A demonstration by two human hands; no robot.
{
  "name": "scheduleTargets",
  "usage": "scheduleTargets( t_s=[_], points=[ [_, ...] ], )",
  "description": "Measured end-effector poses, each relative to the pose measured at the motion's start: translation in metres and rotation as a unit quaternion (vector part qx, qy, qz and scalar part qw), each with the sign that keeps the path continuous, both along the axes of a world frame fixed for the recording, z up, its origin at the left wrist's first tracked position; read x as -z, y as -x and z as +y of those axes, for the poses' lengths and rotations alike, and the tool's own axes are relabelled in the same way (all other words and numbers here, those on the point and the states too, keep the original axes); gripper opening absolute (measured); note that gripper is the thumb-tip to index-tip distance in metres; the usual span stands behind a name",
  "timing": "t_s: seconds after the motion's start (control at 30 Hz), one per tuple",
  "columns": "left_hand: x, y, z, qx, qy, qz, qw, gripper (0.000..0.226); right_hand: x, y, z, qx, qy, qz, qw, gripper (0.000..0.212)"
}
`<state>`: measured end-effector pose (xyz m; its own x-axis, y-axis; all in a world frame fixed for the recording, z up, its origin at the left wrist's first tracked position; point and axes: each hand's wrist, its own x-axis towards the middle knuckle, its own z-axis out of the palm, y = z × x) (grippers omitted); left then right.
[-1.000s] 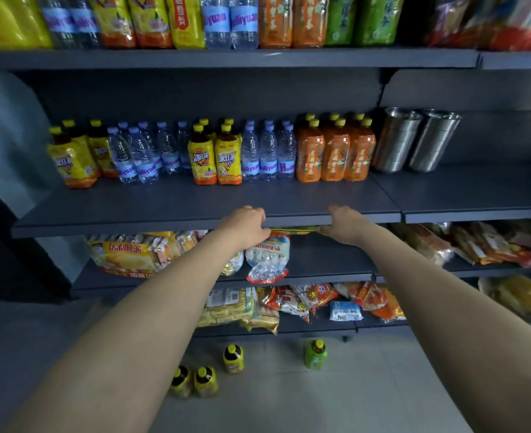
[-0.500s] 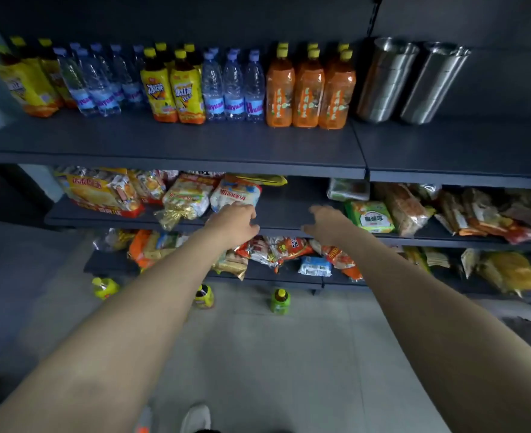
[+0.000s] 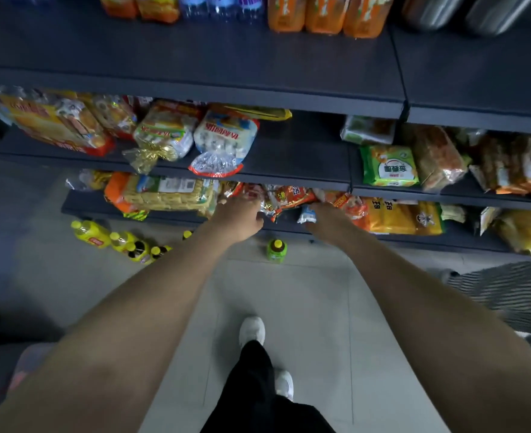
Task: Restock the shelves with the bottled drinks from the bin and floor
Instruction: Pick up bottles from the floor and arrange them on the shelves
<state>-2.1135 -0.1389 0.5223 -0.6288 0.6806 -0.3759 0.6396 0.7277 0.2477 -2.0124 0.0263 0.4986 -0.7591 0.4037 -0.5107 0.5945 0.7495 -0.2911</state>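
Both my arms are stretched forward and down toward the floor, because the drinks that remain to be shelved stand there, below the lowest dark shelf [image 3: 176, 214]. My left hand [image 3: 239, 220] is loosely curled with nothing in it, and my right hand [image 3: 329, 223] is half open, fingers pointing down, also empty. Between them, a little lower, stands one small green bottle with a yellow cap [image 3: 276, 250], upright on the pale tiled floor [image 3: 289, 292] and just in front of the shelf edge; I judge it is the nearest one to take. To the left lies a group of yellow bottles with yellow caps [image 3: 123, 242], some tipped over, close together. The wide dark upper shelf [image 3: 258, 67] has much free surface in front of the orange bottles [image 3: 323, 14], so there is room for placing. The snack bags [image 3: 289, 198] hang over the lowest shelf edge, so I think my hands must pass under them with care. I do not see the bin.
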Motion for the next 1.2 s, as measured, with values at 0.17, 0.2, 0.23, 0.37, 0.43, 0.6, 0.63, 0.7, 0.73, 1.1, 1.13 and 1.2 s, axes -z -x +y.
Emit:
scheduleTargets(
  t_s=[0.17,0.2,0.23,0.37,0.43,0.6,0.63,0.7,0.73,1.1,1.13,1.2],
  points=[
    [0.068,0.03,0.006,0.008,0.036,-0.031,0.999,0.037,0.062,0.025,0.003,0.009,0.002,-0.04,0.999,0.052],
    [0.082,0.036,0.007,0.014,0.041,-0.033,0.998,0.037,0.077,0.03,0.004,0.009,0.005,-0.047,0.999,0.054],
    [0.097,0.041,0.008,0.016,0.045,-0.04,0.998,0.037,0.093,0.035,0.004,0.01,0.01,-0.051,0.999,0.056],
    [0.16,0.058,0.009,0.018,0.056,-0.05,0.997,0.036,0.157,0.05,0.004,0.008,0.013,-0.059,0.998,0.057],
    [0.191,0.064,0.011,0.007,0.052,-0.064,0.997,0.035,0.189,0.055,0.005,0.012,0.025,-0.055,0.998,0.056],
    [0.27,0.07,0.02,-0.013,0.063,-0.089,0.994,0.035,0.273,0.06,0.01,0.008,0.04,-0.072,0.997,0.056],
    [0.288,0.071,0.022,-0.014,0.066,-0.092,0.994,0.035,0.291,0.061,0.012,0.009,0.043,-0.075,0.996,0.055],
    [0.325,0.073,0.025,-0.018,0.077,-0.096,0.992,0.036,0.328,0.063,0.017,0.008,0.05,-0.075,0.996,0.056],
    [0.343,0.074,0.027,-0.022,0.082,-0.102,0.991,0.037,0.346,0.064,0.019,0.008,0.053,-0.077,0.996,0.057],
    [0.509,0.079,0.037,-0.048,0.086,-0.139,0.985,0.039,0.514,0.079,0.035,0.031,0.067,-0.018,0.997,0.064],
    [0.52,0.08,0.037,-0.05,0.085,-0.142,0.985,0.039,0.525,0.08,0.035,0.037,0.067,-0.003,0.997,0.064],
    [0.539,0.081,0.036,-0.054,0.083,-0.144,0.985,0.038,0.544,0.08,0.036,0.049,0.075,0.026,0.996,0.063]
  ],
)
